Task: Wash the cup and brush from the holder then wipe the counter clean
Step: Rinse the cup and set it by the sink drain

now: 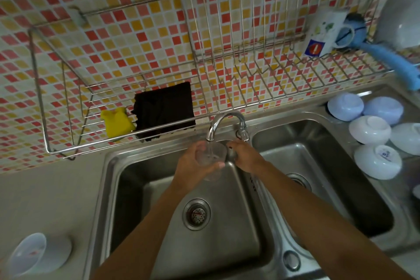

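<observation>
Clear cup [210, 159] in left hand [193, 166] under faucet [225, 124], water streaming in

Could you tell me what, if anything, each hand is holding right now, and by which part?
The left hand holds a clear cup by its side wall, fingers wrapped around it under the tap. The right hand rests beside the cup; whether it grips anything cannot be told.

The cup [210, 159] was clear and see-through, held roughly upright over the left basin right under the faucet spout, with a thin stream of water running into its open mouth. The brush [386, 52] was blue, lying tilted on the wire rack at the right, its handle sticking out past the rack's front edge.
</observation>
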### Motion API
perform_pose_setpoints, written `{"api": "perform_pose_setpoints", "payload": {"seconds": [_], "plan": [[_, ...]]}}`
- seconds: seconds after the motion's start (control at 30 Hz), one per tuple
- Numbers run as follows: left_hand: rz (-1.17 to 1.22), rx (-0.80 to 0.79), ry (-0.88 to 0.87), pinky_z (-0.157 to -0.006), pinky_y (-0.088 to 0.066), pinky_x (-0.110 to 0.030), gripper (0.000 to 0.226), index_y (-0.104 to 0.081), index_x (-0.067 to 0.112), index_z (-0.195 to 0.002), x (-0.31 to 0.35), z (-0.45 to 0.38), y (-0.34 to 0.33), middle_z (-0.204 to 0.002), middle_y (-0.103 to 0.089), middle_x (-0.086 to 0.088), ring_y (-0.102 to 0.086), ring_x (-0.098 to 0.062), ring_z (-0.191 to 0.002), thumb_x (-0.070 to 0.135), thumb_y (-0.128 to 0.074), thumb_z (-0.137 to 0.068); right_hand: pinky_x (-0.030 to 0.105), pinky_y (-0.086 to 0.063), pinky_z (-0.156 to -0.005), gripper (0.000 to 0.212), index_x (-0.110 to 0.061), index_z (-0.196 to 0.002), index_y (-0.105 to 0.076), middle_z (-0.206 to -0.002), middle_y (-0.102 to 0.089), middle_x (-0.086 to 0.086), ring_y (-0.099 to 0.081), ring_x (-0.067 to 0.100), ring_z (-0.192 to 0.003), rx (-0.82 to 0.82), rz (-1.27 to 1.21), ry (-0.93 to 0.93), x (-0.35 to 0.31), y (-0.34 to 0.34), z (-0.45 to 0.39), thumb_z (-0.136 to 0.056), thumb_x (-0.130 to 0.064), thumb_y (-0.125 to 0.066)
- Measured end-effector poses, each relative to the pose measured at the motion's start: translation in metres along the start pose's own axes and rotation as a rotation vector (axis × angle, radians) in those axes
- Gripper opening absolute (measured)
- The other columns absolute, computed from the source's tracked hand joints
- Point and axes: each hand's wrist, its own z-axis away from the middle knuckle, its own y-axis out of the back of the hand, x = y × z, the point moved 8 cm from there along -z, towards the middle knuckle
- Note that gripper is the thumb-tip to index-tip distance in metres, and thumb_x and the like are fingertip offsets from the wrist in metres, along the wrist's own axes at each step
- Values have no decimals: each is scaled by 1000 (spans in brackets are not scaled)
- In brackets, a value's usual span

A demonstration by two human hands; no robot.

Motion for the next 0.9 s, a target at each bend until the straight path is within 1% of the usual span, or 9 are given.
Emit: {"api": "perform_pose_setpoints", "payload": {"seconds": [0.07, 0.13, 0.2, 0.27, 0.33, 0.5, 0.67, 0.73, 0.9], "plan": [[4, 16, 20, -81, -41, -14, 75, -50, 30, -124, -3, -1, 0, -118, -59, 14, -55, -6, -108, 44, -87, -60, 35, -41, -106, 56, -18, -134, -53, -140, -49, 4, -47, 25, -127, 19, -8, 5, -1, 2, 0, -82, -2, -65], [-21, -16, 21, -72, -39, -7, 69, -50, 35, -118, -5, 0, -3, -113, -58, 15, -55, -1, -100, 42, -87, -61, 33, -40, -106, 55, -16, -135, -53, -141, -49, 6, -47, 25, -127, 16, -7, 7, -1, 2, -1, -84, -1, -64], [-15, 23, 35, -70, -37, -5, 67, -51, 35, -118, -9, -1, 2, -111, -58, 15, -55, -2, -98, 42, -86, -62, 32, -39, -106, 53, -14, -135, -53, -141, -48, 7, -48, 25, -126, 17, -14, 13, 1, 3, -2, -85, 2, -60], [-26, 49, 35, -76, -40, -9, 67, -51, 34, -119, -14, -1, 8, -113, -58, 14, -54, -5, -103, 44, -86, -61, 34, -39, -107, 53, -13, -135, -53, -141, -48, 9, -48, 26, -127, 17, -14, 22, 2, 3, -3, -85, 5, -57], [-75, -4, 31, -84, -45, -18, 79, -50, 32, -126, -21, 0, 5, -117, -58, 14, -55, -6, -107, 50, -86, -57, 35, -39, -108, 54, -13, -135, -53, -142, -47, 10, -47, 27, -127, 15, 3, 36, 1, 2, -3, -85, 7, -56], [-96, -66, 31, -89, -49, -25, 86, -50, 30, -128, -23, 2, -6, -119, -59, 13, -56, -8, -108, 52, -86, -54, 35, -40, -107, 54, -13, -134, -54, -140, -49, 11, -49, 27, -126, 28, -2, 41, 0, 4, -2, -84, 8, -56], [-45, -108, -13, -77, -47, -14, 78, -50, 31, -124, -8, 2, -15, -113, -59, 17, -57, 0, -101, 47, -87, -57, 34, -42, -101, 49, -13, -132, -55, -134, -53, 10, -52, 28, -120, 19, -25, 32, 0, 5, -3, -86, 4, -55], [-37, -125, -30, -77, -47, -13, 77, -50, 30, -124, -5, 4, -17, -112, -58, 18, -57, 1, -100, 45, -87, -58, 34, -40, -100, 45, -11, -132, -54, -133, -53, 11, -51, 29, -121, 8, -38, 7, 1, 6, -4, -89, 0, -52], [-49, -144, -34, -89, -52, -27, 77, -50, 36, -122, -14, 7, -17, -110, -57, 21, -58, -5, -105, 42, -89, -56, 31, -47, -95, 43, -12, -127, -60, -120, -62, 14, -62, 27, -105, 51, -87, 27, 1, 7, -3, -86, 3, -59]]}}
